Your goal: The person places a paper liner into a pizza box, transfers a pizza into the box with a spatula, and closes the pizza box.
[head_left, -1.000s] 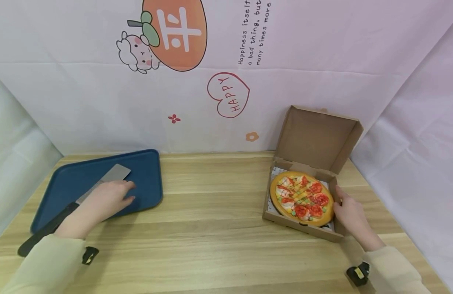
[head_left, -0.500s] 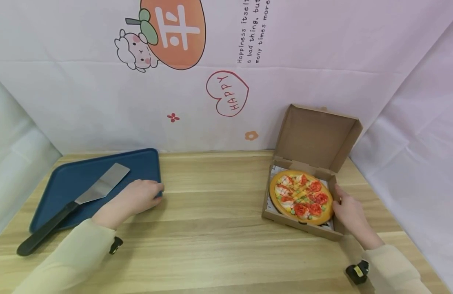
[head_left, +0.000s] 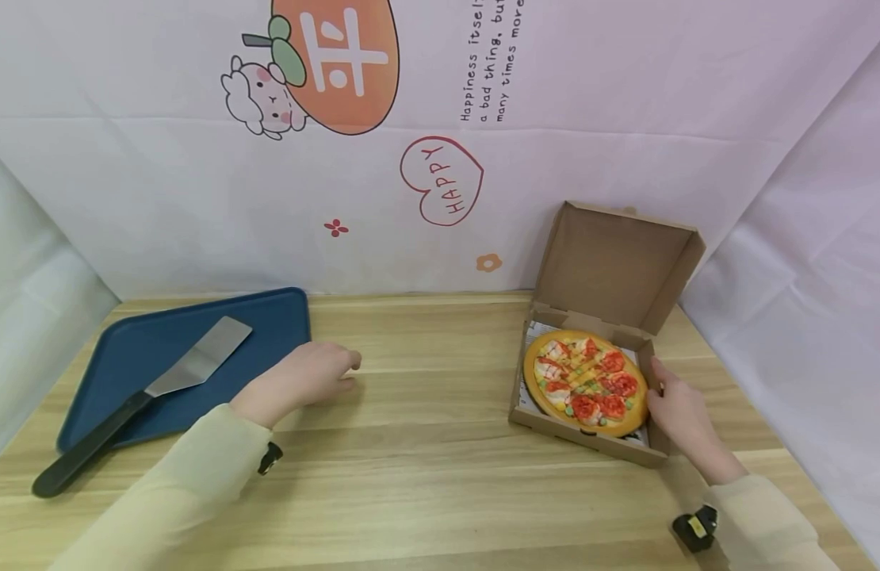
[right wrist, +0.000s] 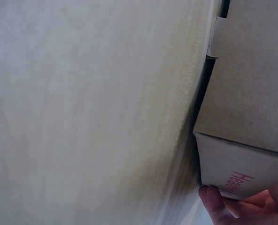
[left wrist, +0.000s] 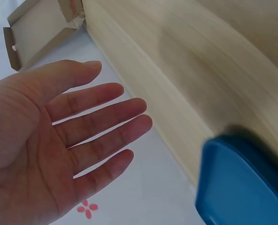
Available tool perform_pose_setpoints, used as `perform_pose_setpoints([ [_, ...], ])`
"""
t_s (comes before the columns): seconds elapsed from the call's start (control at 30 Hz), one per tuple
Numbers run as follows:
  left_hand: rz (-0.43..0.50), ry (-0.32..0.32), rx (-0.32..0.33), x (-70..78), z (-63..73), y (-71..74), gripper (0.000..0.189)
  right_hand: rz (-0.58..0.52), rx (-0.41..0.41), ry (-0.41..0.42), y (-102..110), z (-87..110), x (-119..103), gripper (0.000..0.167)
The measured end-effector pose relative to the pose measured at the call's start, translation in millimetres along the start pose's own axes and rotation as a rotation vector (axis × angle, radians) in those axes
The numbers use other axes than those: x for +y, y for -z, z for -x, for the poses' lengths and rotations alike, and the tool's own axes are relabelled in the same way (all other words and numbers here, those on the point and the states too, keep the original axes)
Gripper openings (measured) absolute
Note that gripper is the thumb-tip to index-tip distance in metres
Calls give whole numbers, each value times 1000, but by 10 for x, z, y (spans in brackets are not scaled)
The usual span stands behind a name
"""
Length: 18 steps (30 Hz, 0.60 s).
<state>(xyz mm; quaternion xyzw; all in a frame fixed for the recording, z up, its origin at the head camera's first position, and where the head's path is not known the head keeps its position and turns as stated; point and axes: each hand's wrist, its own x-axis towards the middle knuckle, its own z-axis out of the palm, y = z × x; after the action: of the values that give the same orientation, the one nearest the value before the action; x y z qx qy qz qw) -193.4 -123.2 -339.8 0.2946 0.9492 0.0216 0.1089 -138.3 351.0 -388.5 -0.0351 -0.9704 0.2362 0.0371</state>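
My left hand point(head_left: 304, 377) hovers over the table just right of the blue tray point(head_left: 143, 333), holding nothing. In the left wrist view its fingers point(left wrist: 106, 136) are straight and spread. A spatula point(head_left: 197, 361) with a metal blade and black handle lies across the tray, its handle past the near-left corner. On the right, my right hand point(head_left: 686, 420) grips the right side wall of an open cardboard pizza box point(head_left: 614, 452). The right wrist view shows fingertips point(right wrist: 214, 199) at the wall's outside, by red lettering. Inside the box lies a round pizza point(head_left: 583, 381) topped with tomato slices.
The box's lid point(head_left: 618, 270) stands raised at the back, near a white printed cloth point(head_left: 383, 206) hanging behind the table. White cloth sides point(head_left: 790, 285) flank the work area. Wooden tabletop point(head_left: 426, 444) lies between the tray and the box.
My left hand has moved right, from over the spatula and tray, past the tray's right edge. My right hand stays on the box; spatula, tray and pizza have not moved.
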Motion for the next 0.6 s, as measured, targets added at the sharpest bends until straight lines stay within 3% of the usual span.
perform_pose_setpoints([
  [0.33,0,-47,-4,234,-198,51,23,-11,-16,-14,15,0,-21,50],
  [0.6,69,-16,16,376,-359,64,31,-6,-23,-22,12,-3,-16,51],
])
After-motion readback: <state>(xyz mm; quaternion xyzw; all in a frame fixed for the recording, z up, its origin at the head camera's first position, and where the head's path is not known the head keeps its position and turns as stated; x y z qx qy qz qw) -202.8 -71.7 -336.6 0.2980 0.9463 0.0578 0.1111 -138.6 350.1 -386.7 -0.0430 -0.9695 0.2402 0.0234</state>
